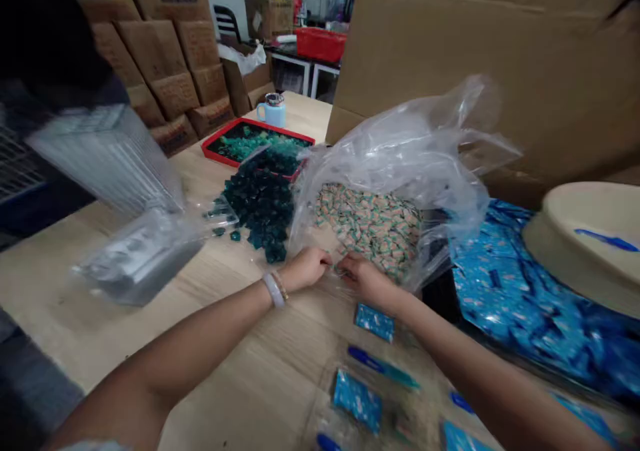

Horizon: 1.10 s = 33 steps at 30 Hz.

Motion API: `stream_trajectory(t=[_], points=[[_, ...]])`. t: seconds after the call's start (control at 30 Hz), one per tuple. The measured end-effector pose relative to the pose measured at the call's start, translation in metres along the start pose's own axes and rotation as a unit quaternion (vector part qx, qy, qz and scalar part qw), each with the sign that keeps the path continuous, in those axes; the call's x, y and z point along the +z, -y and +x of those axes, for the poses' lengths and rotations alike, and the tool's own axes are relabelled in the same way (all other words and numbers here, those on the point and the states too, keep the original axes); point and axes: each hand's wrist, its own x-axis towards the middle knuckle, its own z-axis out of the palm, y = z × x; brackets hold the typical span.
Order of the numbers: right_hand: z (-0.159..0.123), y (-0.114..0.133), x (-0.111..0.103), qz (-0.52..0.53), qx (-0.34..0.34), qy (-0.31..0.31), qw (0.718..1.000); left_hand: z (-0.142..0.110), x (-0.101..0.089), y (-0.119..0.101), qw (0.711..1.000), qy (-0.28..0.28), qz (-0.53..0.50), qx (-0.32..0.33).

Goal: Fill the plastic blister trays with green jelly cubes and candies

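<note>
My left hand (306, 268), with a bracelet at the wrist, is closed at the front edge of a large clear plastic bag (390, 146). My right hand (367, 279) is closed just beside it, fingertips pinched and facing the left ones. Whatever is between the fingers is too small and blurred to name. Inside the bag lies a heap of small flat pieces (377, 228) patterned in orange, green and white. Left of the bag is a pile of dark teal chunks (265, 204). Below my right hand lies a small blue printed packet (375, 322).
A red-rimmed tray (213, 152) of green chunks and a light blue mug (274, 111) stand behind. Stacked clear plastic sheets (107, 154) are at left. Blue packets (505, 284) and a cream basin (560, 254) sit right. A blue pen-like tool (383, 367) lies in front.
</note>
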Motion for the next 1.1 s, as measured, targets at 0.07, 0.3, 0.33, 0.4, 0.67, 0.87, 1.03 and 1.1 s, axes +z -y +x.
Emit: stream_trajectory(t=[0.07, 0.3, 0.33, 0.4, 0.67, 0.87, 1.03, 1.1], points=[[0.002, -0.007, 0.003, -0.007, 0.028, -0.010, 1.000, 0.002, 0.002, -0.001, 1.000, 0.009, 0.000, -0.006], [0.010, -0.026, 0.005, 0.009, 0.045, -0.068, 0.997, 0.019, 0.010, 0.007, 0.996, 0.017, 0.027, 0.089], [0.010, -0.027, 0.005, 0.024, 0.043, -0.071, 0.996, 0.021, 0.010, 0.009, 0.994, 0.023, 0.035, 0.103], [0.009, -0.028, 0.004, 0.074, 0.055, -0.070, 0.993, 0.024, 0.009, 0.012, 0.991, 0.046, 0.044, 0.118], [0.007, -0.030, -0.017, 0.289, 0.165, -0.016, 0.943, 0.024, 0.003, 0.015, 0.986, 0.095, 0.047, 0.130], [0.023, -0.032, -0.003, 0.207, 0.211, -0.031, 0.955, 0.025, 0.003, 0.017, 0.988, 0.101, 0.041, 0.109], [0.023, -0.030, 0.008, 0.053, 0.127, -0.026, 0.990, 0.022, 0.005, 0.016, 0.987, 0.101, 0.037, 0.119], [0.020, -0.028, 0.006, -0.021, 0.089, -0.005, 0.996, 0.020, 0.005, 0.015, 0.987, 0.105, 0.041, 0.116]])
